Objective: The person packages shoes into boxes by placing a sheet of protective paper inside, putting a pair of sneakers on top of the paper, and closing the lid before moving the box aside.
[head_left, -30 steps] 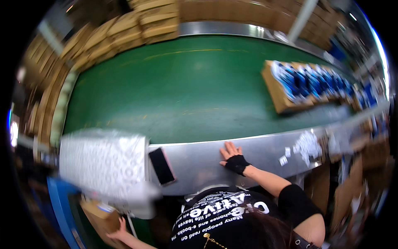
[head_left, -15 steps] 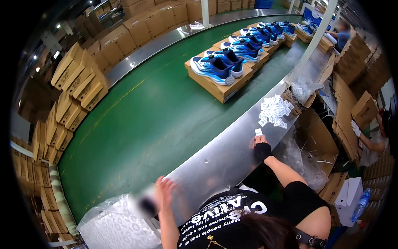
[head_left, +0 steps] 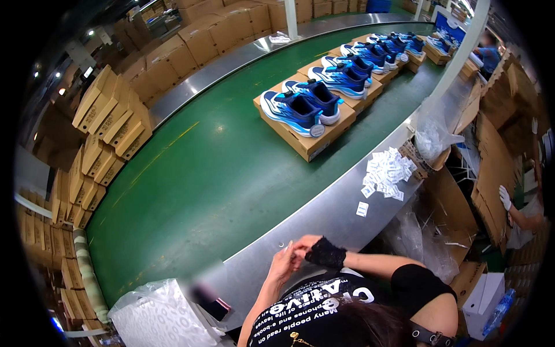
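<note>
The left hand (head_left: 282, 267) and the right hand (head_left: 308, 245) meet over the metal table (head_left: 341, 234), close to the person's body. The fingers are bent and close together, not spread wide. I cannot tell if there is a small thing between them. The right hand wears a black glove (head_left: 326, 253) that leaves the fingertips bare.

The small white squares lie in a heap (head_left: 388, 170) on the table, to the right of the hands. One loose square (head_left: 362, 209) lies just beside the heap, nearer to the hands. They are too small to tell if they are paper or little packs. The heap is big, so it looks like most of that part is left to do.

On the green belt (head_left: 191, 179), the blue shoes (head_left: 292, 107) sit in pairs on top of brown boxes (head_left: 332, 137), so that part looks done. The nearest shoe has a round tag (head_left: 317, 130) at its heel. The shoes are out in the open, not packed away. I cannot see if any white square is inside a shoe.

A phone (head_left: 218, 307) and a white pack (head_left: 159, 318) are on the left.
</note>
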Motion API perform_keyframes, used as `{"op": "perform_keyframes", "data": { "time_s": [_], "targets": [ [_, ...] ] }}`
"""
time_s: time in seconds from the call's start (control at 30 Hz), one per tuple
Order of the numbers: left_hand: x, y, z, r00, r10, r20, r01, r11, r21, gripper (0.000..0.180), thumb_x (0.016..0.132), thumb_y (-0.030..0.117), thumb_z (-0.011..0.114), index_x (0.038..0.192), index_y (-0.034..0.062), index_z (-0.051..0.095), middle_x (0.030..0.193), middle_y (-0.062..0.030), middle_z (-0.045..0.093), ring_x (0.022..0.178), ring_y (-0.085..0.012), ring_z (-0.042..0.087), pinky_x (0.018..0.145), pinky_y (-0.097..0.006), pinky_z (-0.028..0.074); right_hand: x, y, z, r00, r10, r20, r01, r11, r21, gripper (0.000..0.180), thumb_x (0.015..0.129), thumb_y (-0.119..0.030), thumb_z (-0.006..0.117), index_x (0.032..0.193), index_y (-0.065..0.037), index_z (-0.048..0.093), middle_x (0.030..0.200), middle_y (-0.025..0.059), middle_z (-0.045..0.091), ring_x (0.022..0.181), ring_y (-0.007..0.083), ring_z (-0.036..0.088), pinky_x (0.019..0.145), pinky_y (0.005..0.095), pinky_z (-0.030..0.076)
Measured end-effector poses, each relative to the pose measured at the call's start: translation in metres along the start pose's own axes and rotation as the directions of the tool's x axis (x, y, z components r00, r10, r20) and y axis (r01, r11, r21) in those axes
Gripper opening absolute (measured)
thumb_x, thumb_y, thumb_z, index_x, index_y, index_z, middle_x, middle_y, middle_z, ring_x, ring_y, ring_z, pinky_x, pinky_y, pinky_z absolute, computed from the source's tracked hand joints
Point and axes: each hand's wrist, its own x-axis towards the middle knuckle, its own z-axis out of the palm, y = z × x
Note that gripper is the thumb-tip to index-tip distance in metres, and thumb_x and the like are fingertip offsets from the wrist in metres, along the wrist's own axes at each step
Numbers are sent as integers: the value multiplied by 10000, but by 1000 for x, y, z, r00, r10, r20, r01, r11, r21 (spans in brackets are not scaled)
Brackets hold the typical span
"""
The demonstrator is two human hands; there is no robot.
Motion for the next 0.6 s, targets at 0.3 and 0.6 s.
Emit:
{"op": "perform_keyframes", "data": {
  "time_s": [0.3,0.6],
  "targets": [
    [-24,-35,-55,858,118,-499,-231,958,-171,272,903,221,355,805,5,486,623,-95,540,464,-181,510,397,-288,405,221,16,-214,953,-134,-274,-214,346,-914,607,573,-457,672,1115,-249,492,1247,199,343,1153,375,319,887,613,190],
    [-62,-23,-56,673,291,-681,-440,897,-52,196,879,220,432,833,31,450,626,-94,545,451,-158,516,384,-262,428,204,30,-198,921,-388,25,247,533,-809,325,619,-486,593,693,-170,610,713,46,573,701,215,538,702,380,339]
  ]
}}
